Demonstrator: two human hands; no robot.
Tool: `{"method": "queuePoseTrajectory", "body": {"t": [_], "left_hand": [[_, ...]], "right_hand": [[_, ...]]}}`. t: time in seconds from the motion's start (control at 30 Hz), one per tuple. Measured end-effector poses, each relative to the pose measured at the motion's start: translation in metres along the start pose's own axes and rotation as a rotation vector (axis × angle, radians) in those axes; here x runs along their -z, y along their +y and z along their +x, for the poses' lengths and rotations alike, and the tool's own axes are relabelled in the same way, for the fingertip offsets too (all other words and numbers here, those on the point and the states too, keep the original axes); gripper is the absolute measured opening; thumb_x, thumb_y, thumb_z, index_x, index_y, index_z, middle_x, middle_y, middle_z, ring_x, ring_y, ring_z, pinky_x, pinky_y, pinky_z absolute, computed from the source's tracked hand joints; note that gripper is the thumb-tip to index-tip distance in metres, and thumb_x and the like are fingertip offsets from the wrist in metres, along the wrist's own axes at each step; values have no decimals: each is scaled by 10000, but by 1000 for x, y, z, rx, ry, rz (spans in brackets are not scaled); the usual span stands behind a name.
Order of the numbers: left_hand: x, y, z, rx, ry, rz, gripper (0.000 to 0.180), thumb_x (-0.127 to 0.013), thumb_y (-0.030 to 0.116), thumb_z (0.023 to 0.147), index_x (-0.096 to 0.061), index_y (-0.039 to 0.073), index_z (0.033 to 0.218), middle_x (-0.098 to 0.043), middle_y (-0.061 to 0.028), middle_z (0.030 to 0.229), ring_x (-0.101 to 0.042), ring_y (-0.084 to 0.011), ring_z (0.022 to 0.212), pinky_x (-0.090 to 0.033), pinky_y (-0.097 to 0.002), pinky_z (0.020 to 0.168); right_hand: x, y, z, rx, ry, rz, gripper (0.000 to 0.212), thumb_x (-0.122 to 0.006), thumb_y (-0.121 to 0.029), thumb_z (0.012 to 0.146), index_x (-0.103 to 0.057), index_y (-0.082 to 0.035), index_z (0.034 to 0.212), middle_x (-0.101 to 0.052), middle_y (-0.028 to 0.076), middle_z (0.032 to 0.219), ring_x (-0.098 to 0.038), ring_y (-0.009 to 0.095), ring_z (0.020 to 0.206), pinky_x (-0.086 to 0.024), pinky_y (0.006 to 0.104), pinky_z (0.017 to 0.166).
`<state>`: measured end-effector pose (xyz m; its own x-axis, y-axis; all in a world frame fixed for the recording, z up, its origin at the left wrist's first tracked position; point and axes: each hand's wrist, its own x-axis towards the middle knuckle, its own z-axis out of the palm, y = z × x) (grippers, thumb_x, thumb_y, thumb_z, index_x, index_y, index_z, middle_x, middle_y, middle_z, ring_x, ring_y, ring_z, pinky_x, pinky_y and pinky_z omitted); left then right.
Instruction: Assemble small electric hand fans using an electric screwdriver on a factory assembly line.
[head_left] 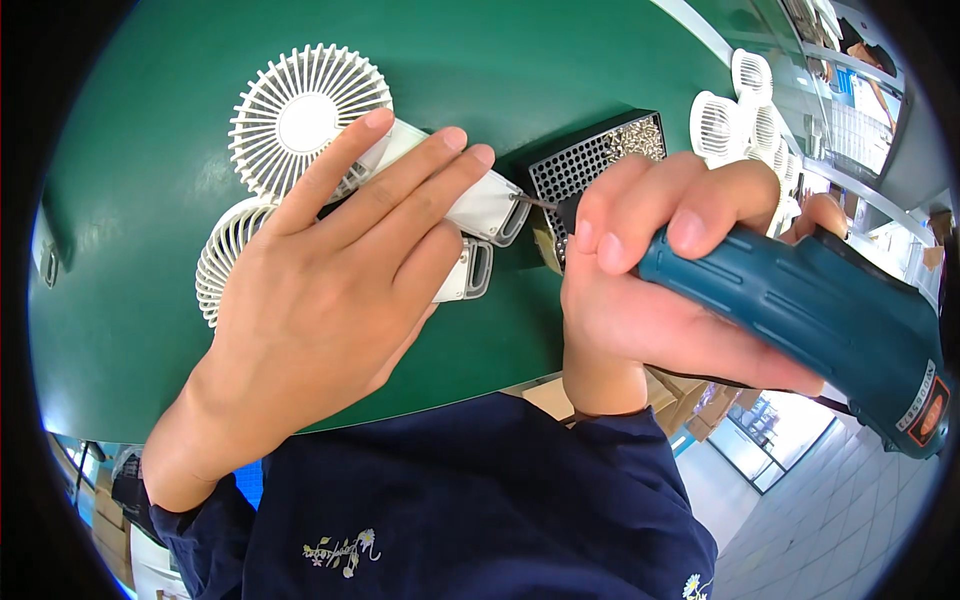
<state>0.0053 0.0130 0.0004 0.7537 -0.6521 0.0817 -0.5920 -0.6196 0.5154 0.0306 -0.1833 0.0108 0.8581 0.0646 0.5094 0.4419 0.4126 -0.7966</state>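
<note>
My right hand (660, 240) is wrapped round a teal electric screwdriver (800, 290). The screwdriver's thin bit reaches left to the end of a white handheld fan (490, 207), close to the loop at its handle's tip. Across that fan's handle lies my left hand (330, 250), palm down with its fingers stretched out. The round slatted head of a fan (307, 120) shows beyond the left fingers. A second white fan (235, 245) lies nearer to me, partly hidden under the left hand, with its handle end showing below the first one.
A black perforated tray (570, 165) holding many small screws (635, 140) sits behind the right hand. More white fans (720, 125) are grouped at the right edge of the green table (480, 60). At the far left rim lies a pale object (45, 250), partly cut off.
</note>
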Motion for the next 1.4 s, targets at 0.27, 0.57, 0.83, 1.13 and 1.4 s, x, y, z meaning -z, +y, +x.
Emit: {"method": "queuePoseTrajectory", "body": {"t": [0.27, 0.57, 0.83, 1.13, 1.4], "left_hand": [[2, 0, 1, 2, -5, -10, 301, -732, 133, 638, -597, 25, 884, -510, -91, 1386, -423, -236, 1342, -278, -481, 1143], [7, 4, 9, -4, -50, 3, 279, -723, 117, 641, -591, 30, 871, -521, -100, 1376, -428, -246, 1339, -272, -488, 1143], [6, 6, 12, -5, -93, 20, 312, -735, 102, 615, -583, 40, 880, -498, -114, 1398, -427, -265, 1341, -258, -502, 1145], [8, 6, 12, 0, -104, 33, 330, -736, 81, 604, -578, 35, 890, -491, -128, 1406, -418, -280, 1350, -243, -505, 1144], [9, 8, 11, -3, -92, 38, 310, -720, 88, 618, -561, 14, 875, -493, -141, 1402, -417, -291, 1351, -238, -510, 1143]], "right_hand": [[12, 0, 2, -43, -149, -23, 833, -359, -795, 835, -340, -164, 1379, -516, 106, 882, -507, 226, 543, -438, 348, 447], [21, -5, -2, 18, -185, 39, 821, -366, -779, 848, -301, -188, 1414, -521, 111, 896, -498, 223, 528, -429, 357, 446], [41, -29, -12, 141, -43, -67, 760, -381, -717, 893, -358, -125, 1369, -541, 96, 862, -499, 192, 483, -408, 312, 406], [46, -28, -35, 84, 112, 46, 853, -358, -816, 818, -322, -183, 1390, -508, 139, 844, -491, 250, 501, -439, 393, 449], [42, -21, -35, 88, 163, 56, 880, -361, -849, 782, -361, -158, 1326, -510, 150, 773, -488, 248, 494, -437, 366, 411]]}}
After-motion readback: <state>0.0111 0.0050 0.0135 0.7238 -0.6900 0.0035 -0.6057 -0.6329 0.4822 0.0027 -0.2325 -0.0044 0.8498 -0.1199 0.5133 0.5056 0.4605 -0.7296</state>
